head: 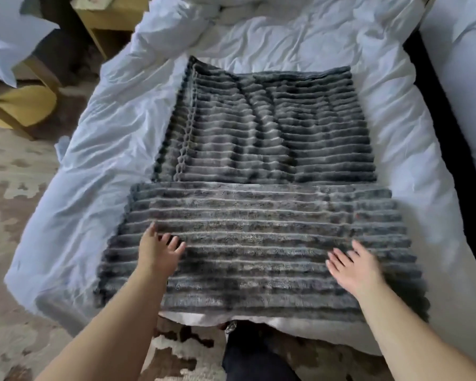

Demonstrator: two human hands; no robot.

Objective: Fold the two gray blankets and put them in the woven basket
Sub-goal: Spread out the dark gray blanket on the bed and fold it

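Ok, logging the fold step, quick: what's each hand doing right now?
Left hand: open, fingers spread over the gray blanket, holding nothing.
Right hand: open, fingers spread over the same blanket, holding nothing.

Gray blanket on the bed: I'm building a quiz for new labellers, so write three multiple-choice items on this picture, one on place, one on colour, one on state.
1. Where does the gray blanket lie?
A) on a kitchen table
B) on the bed
C) in a drawer

2. What colour is the bed under it?
A) red
B) green
C) white

3. How are the left hand and right hand?
A) both open, fingers spread over the blanket
B) both clenched in fists
C) both gripping a broom

Key:
1 B, the blanket is spread across the bed.
2 C, the bed shows white all round the blanket.
3 A, both hands show straight fingers and grip nothing.
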